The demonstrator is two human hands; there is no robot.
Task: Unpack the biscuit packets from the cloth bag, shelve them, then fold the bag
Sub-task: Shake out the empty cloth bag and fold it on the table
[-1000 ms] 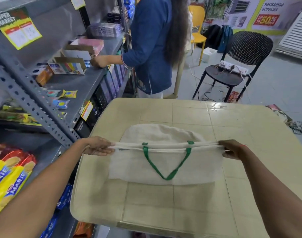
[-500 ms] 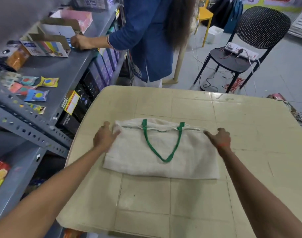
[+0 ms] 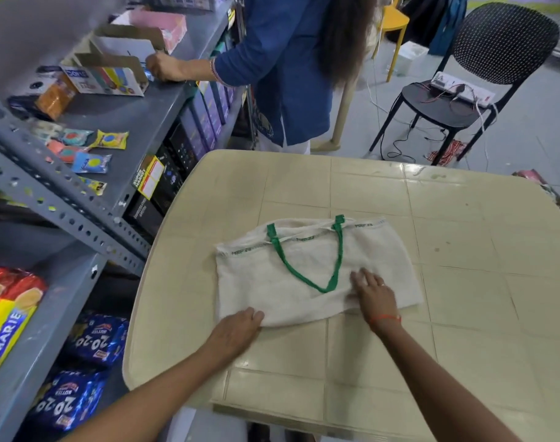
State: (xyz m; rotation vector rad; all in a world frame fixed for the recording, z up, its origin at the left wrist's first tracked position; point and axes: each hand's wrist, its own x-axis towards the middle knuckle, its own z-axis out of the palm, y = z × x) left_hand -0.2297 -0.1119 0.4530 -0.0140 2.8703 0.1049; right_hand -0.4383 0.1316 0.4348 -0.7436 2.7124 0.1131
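Note:
The white cloth bag [image 3: 272, 282] with green handles lies flat on the beige tiled table [image 3: 463, 250], its mouth toward the far side. My left hand [image 3: 237, 330] rests at the bag's near edge, fingers on or under the hem; whether it grips the cloth is unclear. My right hand [image 3: 372, 296] lies palm down on the bag, fingers spread, right of the handle loop. Yellow and red Marie biscuit packets [image 3: 7, 314] sit on the grey shelf at the left, with blue 20-20 packets [image 3: 93, 339] on the shelf below.
A grey metal rack [image 3: 65, 205] with small sachets and cardboard boxes runs along the left. A person in a blue top [image 3: 288, 59] stands beyond the table, one hand on the shelf. A black chair [image 3: 457, 103] with a power strip stands at the back right.
The bag went from held taut by its top corners to lying flat on the table. Both my hands have moved from its far corners to its near part.

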